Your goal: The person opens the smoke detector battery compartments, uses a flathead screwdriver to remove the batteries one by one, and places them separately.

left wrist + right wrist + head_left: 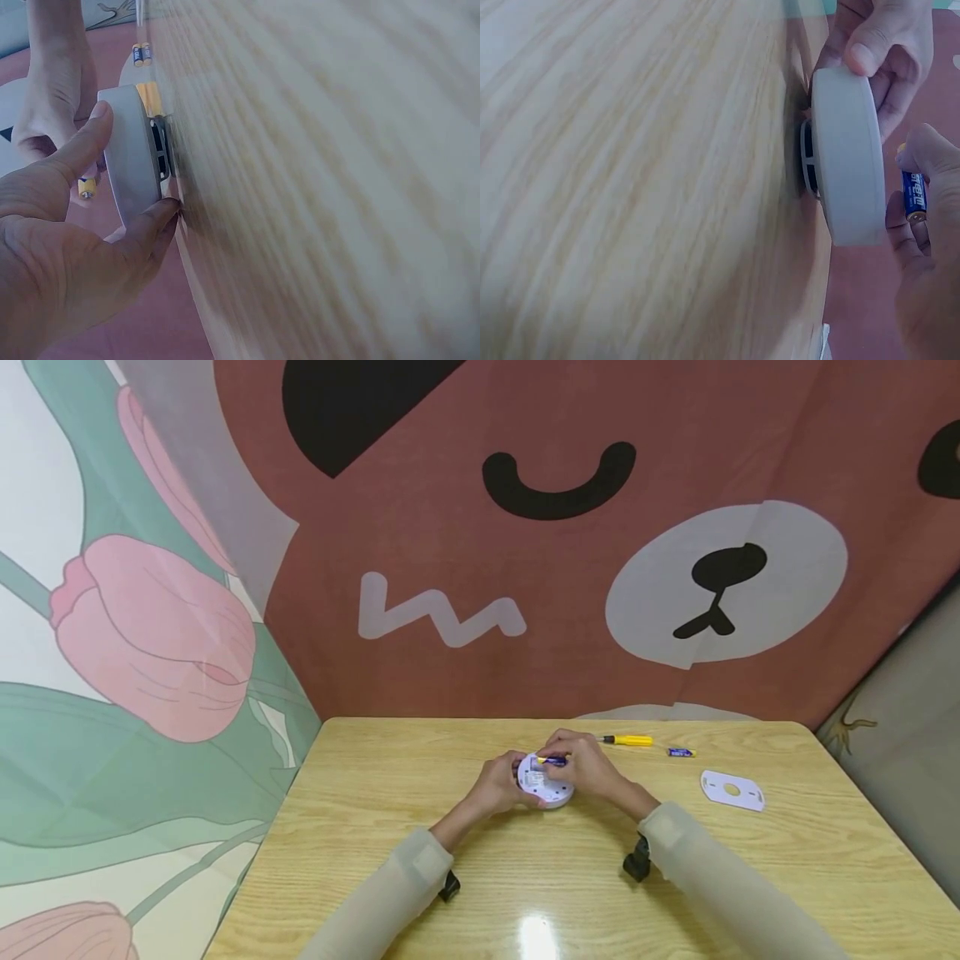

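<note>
A round white smoke alarm [553, 792] is held up on its edge just over the table, its back with the battery compartment turned toward me. My left hand [498, 785] grips it by the rim, thumb on one side and fingers on the other. In the left wrist view, dark vents show on the side of the alarm [129, 157] facing the table. My right hand [588, 768] pinches a blue battery [914, 193] with a yellow end between thumb and fingers. In the head view this battery [552, 761] overlaps the compartment in the alarm's back.
Behind my right hand lies a yellow-handled screwdriver [630, 740]. Another blue battery [681, 752] rests to its right. A flat white mounting plate [716, 783] with a round central hole lies on the right of the wooden table [360, 860]. A printed bear cloth [420, 527] hangs at the back.
</note>
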Demonstrator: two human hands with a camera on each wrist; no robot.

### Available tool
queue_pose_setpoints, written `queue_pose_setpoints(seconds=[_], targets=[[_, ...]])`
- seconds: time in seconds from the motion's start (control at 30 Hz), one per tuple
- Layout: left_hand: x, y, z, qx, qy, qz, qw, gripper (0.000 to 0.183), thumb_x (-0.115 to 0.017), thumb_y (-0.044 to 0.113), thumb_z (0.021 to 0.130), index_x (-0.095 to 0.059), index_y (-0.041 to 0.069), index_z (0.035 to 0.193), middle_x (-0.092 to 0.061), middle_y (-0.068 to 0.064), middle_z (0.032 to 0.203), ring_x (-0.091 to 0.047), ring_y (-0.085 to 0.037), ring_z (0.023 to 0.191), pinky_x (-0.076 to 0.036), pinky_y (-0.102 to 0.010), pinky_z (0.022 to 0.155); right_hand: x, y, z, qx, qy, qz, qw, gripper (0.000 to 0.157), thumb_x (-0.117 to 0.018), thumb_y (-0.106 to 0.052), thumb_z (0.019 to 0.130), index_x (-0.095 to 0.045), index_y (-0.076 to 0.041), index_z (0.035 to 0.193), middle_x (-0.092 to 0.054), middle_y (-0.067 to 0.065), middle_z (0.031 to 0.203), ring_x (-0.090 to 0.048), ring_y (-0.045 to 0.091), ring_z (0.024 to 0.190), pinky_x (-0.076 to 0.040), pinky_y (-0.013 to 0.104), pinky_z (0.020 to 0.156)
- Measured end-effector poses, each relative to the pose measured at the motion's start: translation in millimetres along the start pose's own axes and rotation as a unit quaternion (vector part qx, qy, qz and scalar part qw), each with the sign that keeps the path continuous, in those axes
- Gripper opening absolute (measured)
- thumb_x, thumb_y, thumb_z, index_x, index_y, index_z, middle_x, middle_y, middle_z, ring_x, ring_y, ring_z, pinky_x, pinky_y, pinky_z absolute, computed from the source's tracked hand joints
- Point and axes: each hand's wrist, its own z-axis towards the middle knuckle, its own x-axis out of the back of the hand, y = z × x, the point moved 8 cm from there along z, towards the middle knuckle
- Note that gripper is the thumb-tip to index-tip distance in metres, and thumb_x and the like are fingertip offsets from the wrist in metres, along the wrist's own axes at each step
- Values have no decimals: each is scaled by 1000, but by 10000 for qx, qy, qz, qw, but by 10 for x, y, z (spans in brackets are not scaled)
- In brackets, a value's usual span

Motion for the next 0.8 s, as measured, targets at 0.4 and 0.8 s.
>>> queue_pose_setpoints(seconds=[0.4,0.8], targets=[[-12,-27,13,-9,14,54,10000,77,-104,13,65,-65,-1,131,-74,-9,117,-65,-16,103,-55,-31,92,200,14,-79,47,109,28,9999,25,-87,7,75,-85,-3,99,-75,1,96,-68,15,86,-57,24,69],[-15,-34,11,38,37,65,10000,78,-104,14,66,-65,-1,131,-73,-12,122,-66,-23,111,-54,-38,100,336,55,-183,273,140,-12,9995,24,-87,9,75,-84,-1,98,-75,5,94,-67,16,83,-55,22,67]])
